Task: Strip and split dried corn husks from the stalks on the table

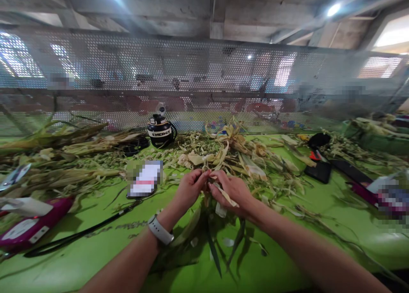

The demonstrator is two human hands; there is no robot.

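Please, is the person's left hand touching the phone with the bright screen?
Apart: in the head view, a strip of green tabletop shows plainly between the left hand and the phone.

- The green tabletop (pixel 70 261) carried plant scraps (pixel 194 146) across its far half.
- A dark jug (pixel 159 133) stood far, left of centre.
- A phone (pixel 146 178) lay nearer, left.

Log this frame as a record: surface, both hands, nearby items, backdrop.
surface: green table, strewn with dry plant matter
left hand: fingertips meet the right's; grip partly hidden
left wrist: pale watch
right hand: pale dry strip in its fingers
beyond hands: black container marked "ENERGY"
left of hands: phone, screen pixelated; black strap
backdrop: perforated panel
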